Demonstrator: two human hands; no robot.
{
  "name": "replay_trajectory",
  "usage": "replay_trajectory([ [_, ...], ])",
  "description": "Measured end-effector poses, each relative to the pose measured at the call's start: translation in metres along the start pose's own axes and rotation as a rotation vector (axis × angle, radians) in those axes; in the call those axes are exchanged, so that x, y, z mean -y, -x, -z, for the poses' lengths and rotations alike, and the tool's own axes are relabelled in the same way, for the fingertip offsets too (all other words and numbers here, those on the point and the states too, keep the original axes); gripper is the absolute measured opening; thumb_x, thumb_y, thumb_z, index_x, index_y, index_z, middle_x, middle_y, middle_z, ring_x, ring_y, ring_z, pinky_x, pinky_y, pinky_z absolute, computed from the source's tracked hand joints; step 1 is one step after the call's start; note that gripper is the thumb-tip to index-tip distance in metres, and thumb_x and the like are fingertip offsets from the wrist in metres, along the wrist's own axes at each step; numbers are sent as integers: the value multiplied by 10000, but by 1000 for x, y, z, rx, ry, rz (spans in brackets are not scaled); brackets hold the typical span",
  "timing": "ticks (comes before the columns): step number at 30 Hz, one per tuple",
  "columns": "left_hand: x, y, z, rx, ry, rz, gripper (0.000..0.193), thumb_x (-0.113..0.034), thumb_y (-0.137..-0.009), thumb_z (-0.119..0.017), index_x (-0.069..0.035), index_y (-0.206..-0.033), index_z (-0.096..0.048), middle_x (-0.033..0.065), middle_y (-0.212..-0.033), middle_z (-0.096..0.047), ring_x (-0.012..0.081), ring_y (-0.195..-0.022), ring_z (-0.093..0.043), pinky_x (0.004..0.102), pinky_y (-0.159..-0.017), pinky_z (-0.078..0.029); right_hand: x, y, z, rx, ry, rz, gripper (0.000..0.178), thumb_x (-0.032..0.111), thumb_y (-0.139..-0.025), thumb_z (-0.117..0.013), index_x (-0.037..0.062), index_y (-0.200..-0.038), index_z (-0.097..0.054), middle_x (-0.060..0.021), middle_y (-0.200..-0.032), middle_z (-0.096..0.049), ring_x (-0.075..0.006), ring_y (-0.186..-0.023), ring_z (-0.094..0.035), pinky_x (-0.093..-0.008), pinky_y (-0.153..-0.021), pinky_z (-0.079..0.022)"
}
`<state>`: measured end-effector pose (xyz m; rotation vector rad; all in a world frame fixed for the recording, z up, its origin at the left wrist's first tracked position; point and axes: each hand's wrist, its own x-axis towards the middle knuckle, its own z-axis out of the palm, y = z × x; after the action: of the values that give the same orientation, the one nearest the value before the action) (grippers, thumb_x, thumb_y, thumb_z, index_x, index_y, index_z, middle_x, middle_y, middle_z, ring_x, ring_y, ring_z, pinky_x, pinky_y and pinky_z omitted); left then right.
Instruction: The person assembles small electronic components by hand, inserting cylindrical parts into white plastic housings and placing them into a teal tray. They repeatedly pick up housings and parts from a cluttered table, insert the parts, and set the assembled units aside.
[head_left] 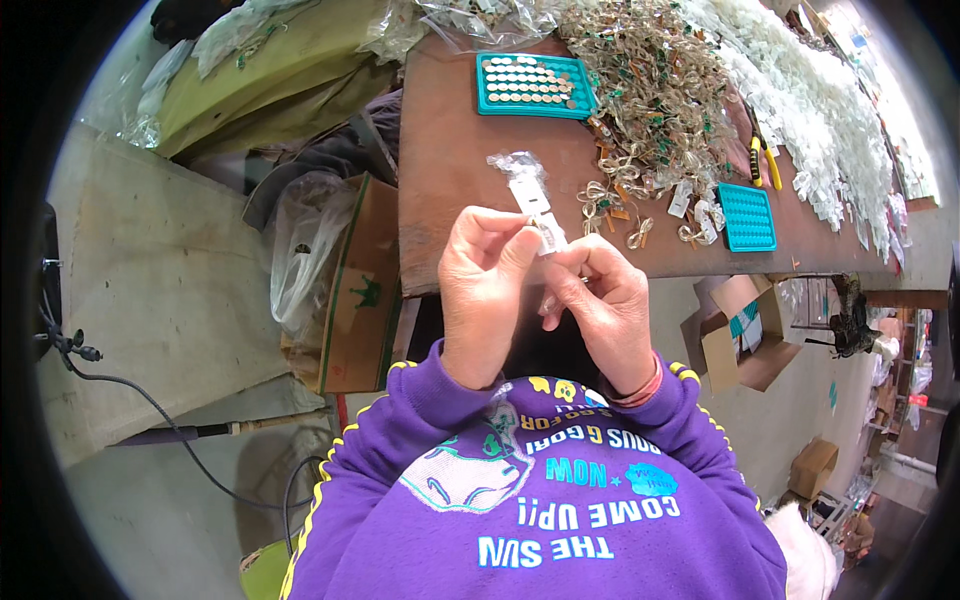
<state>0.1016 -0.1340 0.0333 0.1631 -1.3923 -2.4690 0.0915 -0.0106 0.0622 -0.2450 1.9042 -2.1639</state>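
Observation:
Both hands meet at the near edge of the brown table [450,180]. A small white plastic case [549,238] is pinched between them. My left hand [480,300] grips its left side with thumb and forefinger. On its right side, the fingertips of my right hand [612,312] are closed on the lower edge. Just beyond the fingers lie more white plastic pieces [525,188] and a bit of clear film [517,163]; whether they join the held case I cannot tell. The palms' inner sides and the lower fingers are partly hidden.
Farther back sits a teal tray [483,100] of round silver coin cells. Tangled wire bundles [650,90] and a heap of white plastic pieces [800,110] cover the right. Yellow-handled pliers [766,165] and another teal tray [748,220] lie nearby. Cardboard boxes [350,320] stand below.

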Motion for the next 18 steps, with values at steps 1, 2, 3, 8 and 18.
replay_trajectory([
  [1, -1, 2, 0, 27, 102, 82, 93, -92, -966, -578, -33, -1018, -528, 96, -958, -660, 121, -792, -635, 257, -632, -518, -3, 1, -1, -10, -29, 12, 36, 13, -920, -619, -16, -898, -620, -19, -720, -617, -54, -591, -575, -197, -510, -453],
  [2, -2, 4, -1, 68, 226, 152, 108, -139, -998, -544, -40, -1035, -517, 113, -985, -669, 130, -818, -642, 263, -636, -516, -5, 2, -2, -18, -56, 11, 33, 11, -919, -620, -17, -902, -622, -24, -738, -622, -57, -615, -581, -201, -525, -459],
  [3, -5, 5, 0, 50, 209, 231, 139, -181, -1007, -529, -54, -1057, -503, 134, -1012, -671, 145, -806, -646, 290, -605, -525, -8, 3, -3, -16, -65, 15, 34, 11, -919, -622, -20, -905, -625, -28, -759, -628, -60, -634, -584, -207, -542, -465],
  [8, -8, -18, -3, 0, 295, 138, 149, -196, -1016, -505, -65, -1087, -489, 113, -1015, -656, 201, -931, -667, 320, -743, -551, 1, -17, 8, 36, 207, 169, 130, 60, -902, -656, -12, -1011, -661, -28, -872, -667, -73, -686, -592, -230, -644, -487],
  [18, 22, -111, -9, -48, 539, 130, 124, -166, -1008, -523, -69, -1082, -501, 47, -918, -583, 53, -593, -423, 173, -492, -340, 11, -189, 67, -56, 1135, 675, 116, 76, -861, -630, 87, -952, -700, -121, -855, -648, -291, -747, -656, -371, -686, -531],
])
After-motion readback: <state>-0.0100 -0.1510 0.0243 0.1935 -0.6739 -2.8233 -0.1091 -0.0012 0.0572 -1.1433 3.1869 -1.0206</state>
